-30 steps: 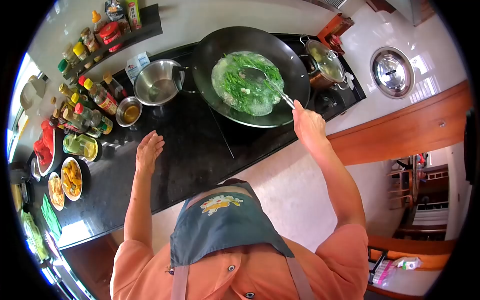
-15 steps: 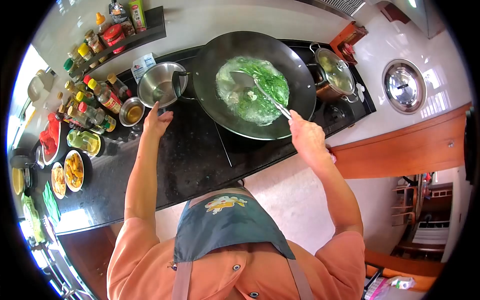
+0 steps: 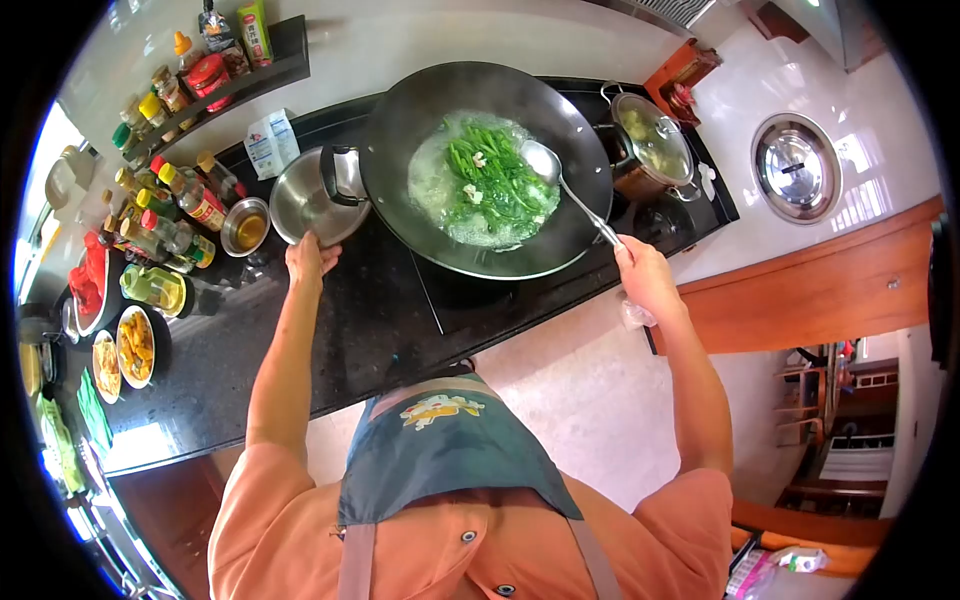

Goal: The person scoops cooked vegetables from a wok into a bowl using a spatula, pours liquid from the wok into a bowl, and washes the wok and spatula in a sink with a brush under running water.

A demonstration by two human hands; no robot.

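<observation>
1. Two hands, head view: right hand point(image 3: 645, 272) wrapped round ladle point(image 3: 546, 165) by handle end; left hand point(image 3: 312, 262) at near rim of steel bowl point(image 3: 300, 200), seems touching, can't tell if pinching.
2. Ladle: over right part of wok point(image 3: 550, 108), scoop beside greens point(image 3: 490, 180).
3. Progress: greens in bubbling liquid, cooking looks partway; none seen in steel bowl.
4. Ladle's long axis slants; scoop points up-left, away from person.

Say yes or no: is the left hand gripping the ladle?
No, the right hand grips the ladle, while the left hand is at the steel bowl.
</observation>
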